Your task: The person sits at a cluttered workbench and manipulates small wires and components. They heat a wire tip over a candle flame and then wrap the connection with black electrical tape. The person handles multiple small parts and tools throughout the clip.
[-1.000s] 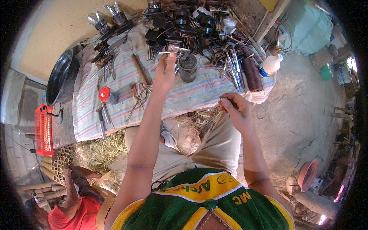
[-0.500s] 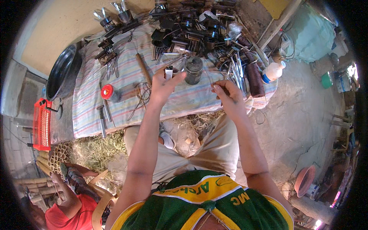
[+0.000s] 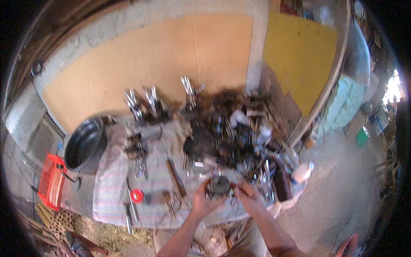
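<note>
Near the front edge of the cloth-covered table, my left hand (image 3: 204,202) is beside a dark round jar (image 3: 221,186). Its fingers curl around a small lighter, plain half a second ago but now blurred and mostly hidden. My right hand (image 3: 249,198) is on the jar's other side, thumb and fingers pinched together. What they pinch is too thin and smeared to name. Whether either hand touches the jar, I cannot tell. To the left lie a long wooden-handled tool (image 3: 175,177) and a small jar with a red lid (image 3: 137,195).
Dark metal pieces (image 3: 209,143) crowd the table's back right. A brown thread cone (image 3: 281,184) and a white bottle (image 3: 302,172) stand at the right edge. On the left are a black basin (image 3: 83,145) and a red plastic basket (image 3: 52,182). Bundled bamboo tubes (image 3: 55,222) lie below.
My view has tipped up toward the wall, so the table sits lower in the picture. My hands have come closer together, around the dark jar in the view. The co-worker has mostly left the picture.
</note>
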The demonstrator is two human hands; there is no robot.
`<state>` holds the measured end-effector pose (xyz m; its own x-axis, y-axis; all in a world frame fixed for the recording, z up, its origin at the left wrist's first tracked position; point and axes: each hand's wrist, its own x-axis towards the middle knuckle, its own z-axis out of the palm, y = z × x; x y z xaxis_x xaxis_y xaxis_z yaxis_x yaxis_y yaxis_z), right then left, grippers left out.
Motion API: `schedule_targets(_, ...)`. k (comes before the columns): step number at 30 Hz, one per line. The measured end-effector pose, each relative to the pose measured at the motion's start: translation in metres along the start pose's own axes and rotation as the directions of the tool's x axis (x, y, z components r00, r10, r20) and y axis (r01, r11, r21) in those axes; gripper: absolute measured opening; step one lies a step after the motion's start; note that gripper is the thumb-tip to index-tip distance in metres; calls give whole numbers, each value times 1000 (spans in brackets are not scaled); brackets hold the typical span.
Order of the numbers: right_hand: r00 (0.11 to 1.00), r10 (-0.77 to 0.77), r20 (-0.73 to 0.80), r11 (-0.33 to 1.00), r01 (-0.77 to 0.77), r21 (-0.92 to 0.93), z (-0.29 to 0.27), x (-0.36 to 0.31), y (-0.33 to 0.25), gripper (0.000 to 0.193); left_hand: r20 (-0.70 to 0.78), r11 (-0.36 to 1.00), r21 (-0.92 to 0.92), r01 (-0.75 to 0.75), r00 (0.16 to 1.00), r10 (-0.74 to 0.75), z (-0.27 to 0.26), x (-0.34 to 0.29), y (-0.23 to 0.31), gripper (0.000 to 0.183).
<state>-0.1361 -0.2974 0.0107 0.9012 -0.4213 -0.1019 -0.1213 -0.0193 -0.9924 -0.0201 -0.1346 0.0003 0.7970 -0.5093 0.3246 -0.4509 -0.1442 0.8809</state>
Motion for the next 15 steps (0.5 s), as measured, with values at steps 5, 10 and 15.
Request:
schedule_targets(5,972,9,236,965,-70,251,-18,-24,-161,23,69,993,-99,64,996,-58,-90,35,157,81)
schedule_targets(10,907,-242,344,945,139,297,-38,-35,-326,20,65,987,-157,-32,997,42,-187,94,351,82)
schedule_targets(15,861,-416,293,907,370,200,-76,-45,-433,20,-82,917,-243,-317,948,306,-257,165,510,75)
